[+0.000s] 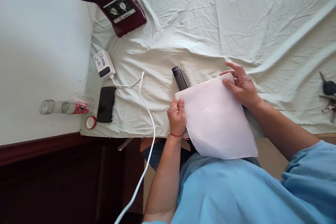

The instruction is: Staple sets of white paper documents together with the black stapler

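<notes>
Head camera view: the paper (217, 122) is spanning the space between both hands right of the frame's middle, its lower part reaching past the table edge, over the lap. The left hand (177, 115) is gripping the left edge near the upper-left corner, thumb on top; the right hand (243, 85) is pinching the upper-right corner, some fingers spreading beyond it. Being thin, the paper is probably light and floppy, creasing easily, so opposite edges seem the best holds. Its top edge is partly hiding a dark, slim object (180, 78), which could catch it. On the left, a white cord (148, 106) is curving down past the table edge; keys (329, 92) are lying at far right. Room for moving is looking widest toward the upper right, over the wrinkled cloth (252, 17).
</notes>
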